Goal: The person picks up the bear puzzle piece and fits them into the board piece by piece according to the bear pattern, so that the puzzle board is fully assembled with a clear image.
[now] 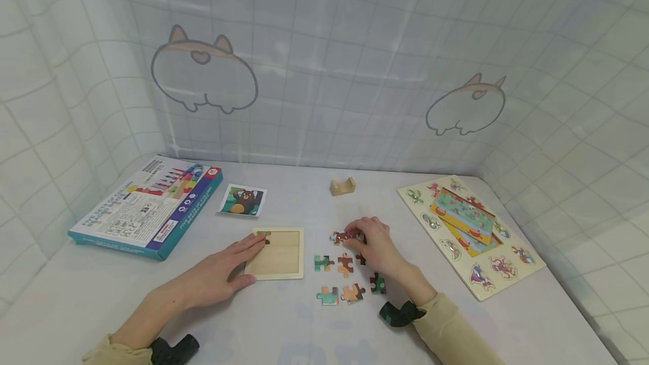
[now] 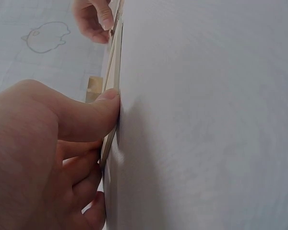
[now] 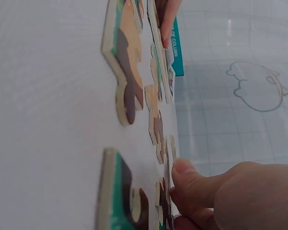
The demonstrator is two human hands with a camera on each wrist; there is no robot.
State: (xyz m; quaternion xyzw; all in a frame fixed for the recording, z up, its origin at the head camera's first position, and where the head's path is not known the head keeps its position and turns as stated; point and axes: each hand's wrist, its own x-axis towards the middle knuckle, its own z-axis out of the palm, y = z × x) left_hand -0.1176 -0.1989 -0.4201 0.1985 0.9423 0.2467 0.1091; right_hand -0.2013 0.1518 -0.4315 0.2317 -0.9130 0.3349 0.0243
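Note:
In the head view my left hand (image 1: 218, 276) lies across the left side of a square wooden puzzle tray (image 1: 301, 253), fingers stretched over its rim. Its thumb touches the tray's edge, as the left wrist view shows too. A small green and brown puzzle piece (image 1: 266, 234) sits in the tray's upper left corner, by the fingertips. My right hand (image 1: 376, 245) reaches down over the back row of loose pieces, thumb and fingers pinching a brown puzzle piece (image 1: 361, 237), largely hidden. Beside the thumb lies a brown and blue piece (image 1: 339, 237).
Several loose pieces (image 1: 345, 264) lie right of the tray. Behind it are a bear picture card (image 1: 243, 200) and a small wooden holder (image 1: 342, 186). A boxed set (image 1: 147, 207) stands left; a wooden animal board (image 1: 489, 275) with colourful cards (image 1: 463, 216) lies right.

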